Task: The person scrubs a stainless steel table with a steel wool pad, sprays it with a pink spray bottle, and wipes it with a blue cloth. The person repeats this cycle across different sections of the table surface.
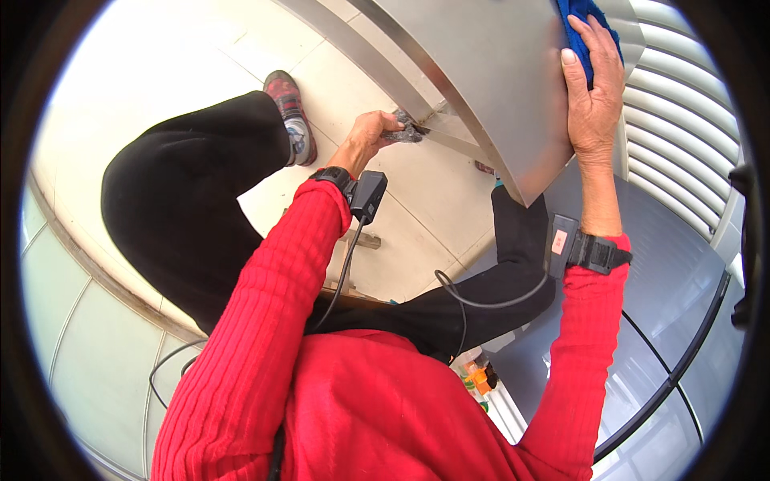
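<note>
My left hand grips a tuft of grey steel wool and holds it at a corner joint of a metal frame. At the upper right, my right hand lies on a blue cloth, near the side edge of a brushed metal panel. The thumb rests by the panel's edge, and the fingers are bent over the cloth. How firmly the cloth is held cannot be told. Each wrist bears a black strap with a small cabled box.
A white radiator with curved-looking bars stands at the right. Below it is a glossy grey surface with a black cable across it. My legs straddle the tiled floor. A small wooden piece lies between them.
</note>
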A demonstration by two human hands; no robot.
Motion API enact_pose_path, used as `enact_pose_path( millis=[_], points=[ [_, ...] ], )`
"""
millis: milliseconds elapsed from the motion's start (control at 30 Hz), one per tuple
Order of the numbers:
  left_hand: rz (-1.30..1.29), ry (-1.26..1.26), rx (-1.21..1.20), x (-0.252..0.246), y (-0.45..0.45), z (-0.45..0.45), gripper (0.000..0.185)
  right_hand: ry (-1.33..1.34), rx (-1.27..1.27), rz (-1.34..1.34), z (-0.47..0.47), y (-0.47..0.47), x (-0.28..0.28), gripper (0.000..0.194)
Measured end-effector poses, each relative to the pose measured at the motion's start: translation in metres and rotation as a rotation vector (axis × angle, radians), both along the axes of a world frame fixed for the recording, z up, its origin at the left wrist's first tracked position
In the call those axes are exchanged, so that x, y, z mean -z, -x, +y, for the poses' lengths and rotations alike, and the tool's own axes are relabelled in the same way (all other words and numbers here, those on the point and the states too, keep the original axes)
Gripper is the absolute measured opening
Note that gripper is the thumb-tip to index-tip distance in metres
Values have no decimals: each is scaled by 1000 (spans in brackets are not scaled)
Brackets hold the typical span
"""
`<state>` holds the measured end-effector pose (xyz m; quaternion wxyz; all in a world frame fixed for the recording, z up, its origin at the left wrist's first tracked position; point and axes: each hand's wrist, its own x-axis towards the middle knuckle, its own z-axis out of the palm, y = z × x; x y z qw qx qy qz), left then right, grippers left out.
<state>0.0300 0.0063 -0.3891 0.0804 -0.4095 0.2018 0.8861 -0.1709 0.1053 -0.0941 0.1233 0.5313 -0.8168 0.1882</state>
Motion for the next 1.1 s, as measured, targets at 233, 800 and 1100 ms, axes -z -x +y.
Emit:
enact_pose_path(
  millis=[233, 800, 1100],
  points=[
    [190, -162, -114, -12, -16, -2, 6, 4, 12, 24, -2, 0, 2, 39],
    [-441, 201, -405, 75, 13, 55, 19, -31, 18, -100, -1, -8, -5, 39],
    [-161, -26, -252, -3, -1, 27, 10, -39, 24, -24, -1, -3, -2, 39]
  ],
)
